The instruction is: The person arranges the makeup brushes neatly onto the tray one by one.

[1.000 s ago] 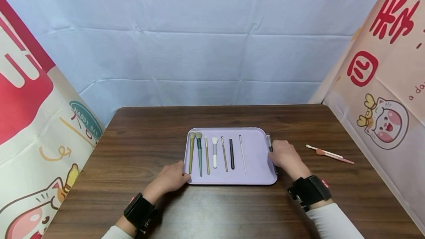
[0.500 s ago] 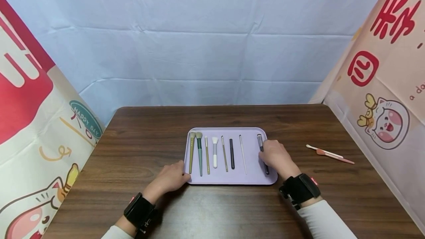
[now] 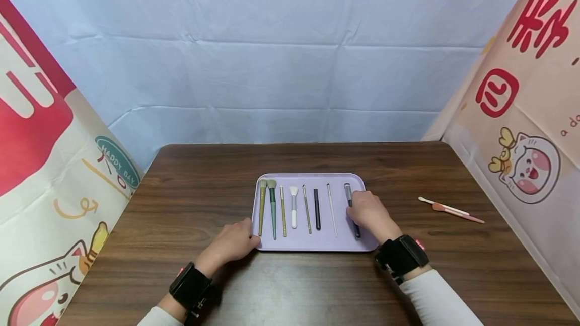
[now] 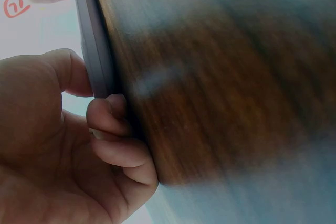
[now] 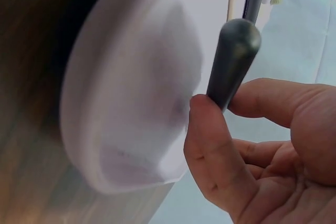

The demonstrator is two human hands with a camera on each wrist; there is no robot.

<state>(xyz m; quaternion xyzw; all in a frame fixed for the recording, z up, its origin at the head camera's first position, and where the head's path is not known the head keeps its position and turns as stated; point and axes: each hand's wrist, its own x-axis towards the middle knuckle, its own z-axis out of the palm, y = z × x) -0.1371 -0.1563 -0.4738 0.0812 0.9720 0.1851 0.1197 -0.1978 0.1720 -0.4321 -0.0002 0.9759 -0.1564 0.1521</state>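
A lilac tray (image 3: 312, 243) lies on the table with a row of makeup brushes on it. My left hand (image 3: 232, 241) grips its near left corner; in the left wrist view the thumb is over the rim and the fingers curl beneath it. At the tray's right side my right hand (image 3: 370, 214) pinches a dark-handled makeup brush (image 5: 234, 51) between thumb and finger, its bristles toward the far rim. Left of it lie a thin white brush (image 3: 332, 213), a short black one (image 3: 316, 210), a white-tipped brush (image 3: 293, 210) and a green brush (image 3: 273, 210).
On the table right of the tray, a slim white stick (image 3: 441, 206) and a pink-handled applicator (image 3: 459, 213) lie overlapping. A pale blue cloth (image 3: 272, 64) hangs behind the wooden table (image 3: 204, 180), and printed cloths stand at both sides.
My right hand has moved left with the dark brush, from the tray's right rim to over the tray, near the thin white brush. The left hand has stayed at the corner.
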